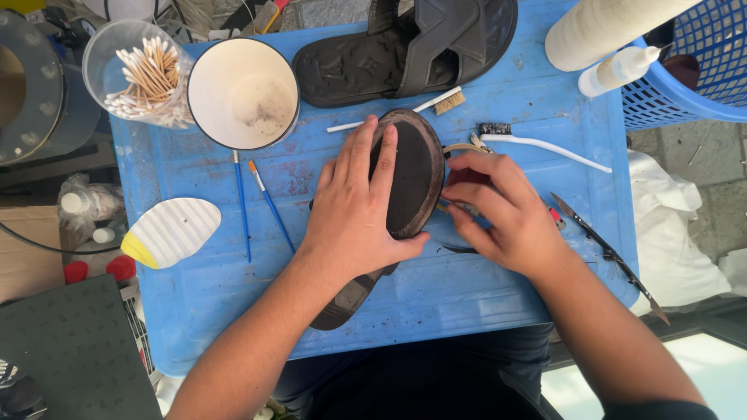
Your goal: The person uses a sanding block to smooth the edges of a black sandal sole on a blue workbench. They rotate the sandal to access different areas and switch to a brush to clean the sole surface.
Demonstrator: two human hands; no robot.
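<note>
Left hand (354,210) flat, pressing sandal (405,183) onto blue worktop (498,288) | right hand (498,214) pinching its edge | sandal probably light, bendy (best gripped by the rim)

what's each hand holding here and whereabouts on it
The left hand presses flat on the dark sole of the upturned sandal, fingers over its front half. The right hand pinches the sandal's right edge; whether it also holds a tool cannot be told.

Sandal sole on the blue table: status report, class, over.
Left hand flat on upturned sandal sole. Right hand pinching its edge. White brush and blue paintbrushes close by.
</note>
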